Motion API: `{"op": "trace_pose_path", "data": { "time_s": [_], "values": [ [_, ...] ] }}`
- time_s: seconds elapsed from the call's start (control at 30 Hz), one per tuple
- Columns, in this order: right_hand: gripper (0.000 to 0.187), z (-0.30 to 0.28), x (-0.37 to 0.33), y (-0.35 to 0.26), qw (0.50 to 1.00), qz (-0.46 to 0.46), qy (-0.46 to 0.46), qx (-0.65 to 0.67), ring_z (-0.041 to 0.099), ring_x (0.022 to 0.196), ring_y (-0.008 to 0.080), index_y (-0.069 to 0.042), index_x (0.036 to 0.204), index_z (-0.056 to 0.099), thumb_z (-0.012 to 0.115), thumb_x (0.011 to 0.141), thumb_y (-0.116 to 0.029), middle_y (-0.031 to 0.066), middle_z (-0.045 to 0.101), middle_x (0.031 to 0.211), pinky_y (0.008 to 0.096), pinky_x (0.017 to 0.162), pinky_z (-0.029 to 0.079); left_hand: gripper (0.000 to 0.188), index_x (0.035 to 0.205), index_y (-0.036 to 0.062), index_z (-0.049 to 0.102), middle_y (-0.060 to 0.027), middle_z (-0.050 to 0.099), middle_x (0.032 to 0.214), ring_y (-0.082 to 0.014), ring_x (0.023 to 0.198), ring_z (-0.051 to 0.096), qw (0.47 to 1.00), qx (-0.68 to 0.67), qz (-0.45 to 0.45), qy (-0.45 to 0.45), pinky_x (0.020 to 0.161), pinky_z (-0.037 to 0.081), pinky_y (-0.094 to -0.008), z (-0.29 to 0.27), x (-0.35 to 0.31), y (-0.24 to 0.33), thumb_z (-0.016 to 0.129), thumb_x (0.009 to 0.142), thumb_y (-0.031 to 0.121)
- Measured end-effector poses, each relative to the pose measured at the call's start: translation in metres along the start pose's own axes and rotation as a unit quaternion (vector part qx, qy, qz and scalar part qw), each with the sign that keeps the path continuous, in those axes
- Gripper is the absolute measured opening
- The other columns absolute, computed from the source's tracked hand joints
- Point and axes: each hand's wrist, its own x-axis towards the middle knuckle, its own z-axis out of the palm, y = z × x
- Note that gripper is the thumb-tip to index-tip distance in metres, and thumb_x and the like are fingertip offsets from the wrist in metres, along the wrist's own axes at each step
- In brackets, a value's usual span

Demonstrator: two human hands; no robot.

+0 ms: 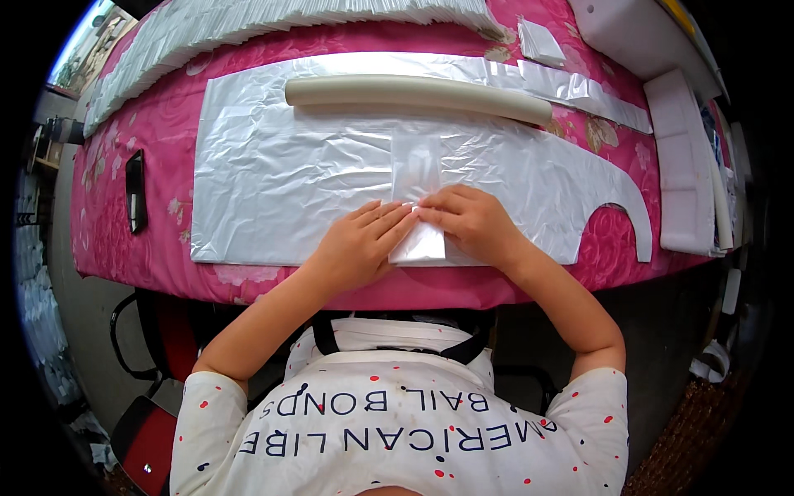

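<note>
My left hand [361, 242] and my right hand [473, 221] meet at a narrow strip of thin white plastic film [422, 248], folded into a shiny packet at its near end. The strip's far part [416, 161] is more see-through and stretches away from me. Left fingers press together along the fold, while the right thumb and fingers pinch its other side. Beneath lies a large stack of white plastic sheets [273, 174], apron-like in outline, with a curved cut-out at the right. A thick pale cardboard tube [418, 93] lies across the sheets' far part.
A pink floral tablecloth [107, 186] covers the table. A black phone [136, 191] lies at the left. Many folded white packets [273, 26] line the far edge. More folded film [587, 91] and a small packet pile [541, 43] lie far right, near white foam boxes [678, 161].
</note>
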Motion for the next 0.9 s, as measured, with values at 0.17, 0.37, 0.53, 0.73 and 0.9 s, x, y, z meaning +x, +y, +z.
{"op": "trace_pose_path", "data": {
  "time_s": [0.17,0.37,0.53,0.73,0.9],
  "values": [
    [0.03,-0.001,-0.006,-0.006,0.999,0.032,0.025,0.014,0.06,0.084,0.0226,-0.009,0.094,0.066,0.065,0.066,-0.001,0.0047,0.064,0.092,0.0313,0.071,0.05,0.067,0.122,0.003,0.05,-0.0115,0.058,0.115,-0.0271,0.103,0.057,0.998,-0.054,-0.03,0.017,0.09,0.043,-0.0399,0.003,0.0,0.001,0.066,0.057,0.005],
    [0.012,-0.002,-0.003,-0.004,0.962,0.241,0.056,0.113,0.061,0.065,0.0235,-0.006,0.087,0.068,0.062,0.077,-0.008,0.0114,0.064,0.074,0.0309,0.06,0.047,0.062,0.129,0.0003,0.041,-0.0125,0.065,0.081,-0.0287,0.084,0.062,0.975,-0.103,-0.188,0.051,0.072,0.046,-0.0362,0.005,0.016,-0.006,0.064,0.072,0.006],
    [0.02,-0.016,0.025,0.0,0.873,0.444,-0.038,0.197,0.059,0.055,0.0137,0.001,0.085,0.066,0.061,0.081,-0.018,0.0075,0.062,0.063,0.0266,0.053,0.045,0.061,0.131,-0.006,0.034,-0.0143,0.066,0.073,-0.0262,0.069,0.064,0.921,-0.197,-0.333,0.047,0.064,0.047,-0.0318,0.0,0.04,-0.016,0.062,0.08,0.014],
    [0.024,-0.018,0.036,0.011,0.815,0.518,-0.079,0.247,0.06,0.055,0.0112,0.004,0.078,0.064,0.061,0.082,-0.02,0.0057,0.062,0.064,0.0233,0.053,0.045,0.071,0.135,-0.0068,0.029,-0.0138,0.066,0.073,-0.0216,0.066,0.064,0.904,-0.186,-0.383,-0.012,0.064,0.047,-0.0294,-0.008,0.055,-0.023,0.065,0.079,0.02],
    [0.019,-0.014,0.024,0.006,0.867,0.445,-0.04,0.218,0.06,0.059,0.0124,0.001,0.081,0.065,0.061,0.082,-0.017,0.0073,0.063,0.068,0.0245,0.056,0.047,0.073,0.135,-0.0054,0.03,-0.0126,0.066,0.08,-0.0233,0.072,0.064,0.914,-0.208,-0.347,-0.007,0.068,0.047,-0.0293,-0.012,0.05,-0.017,0.067,0.077,0.022]
  ]
}}
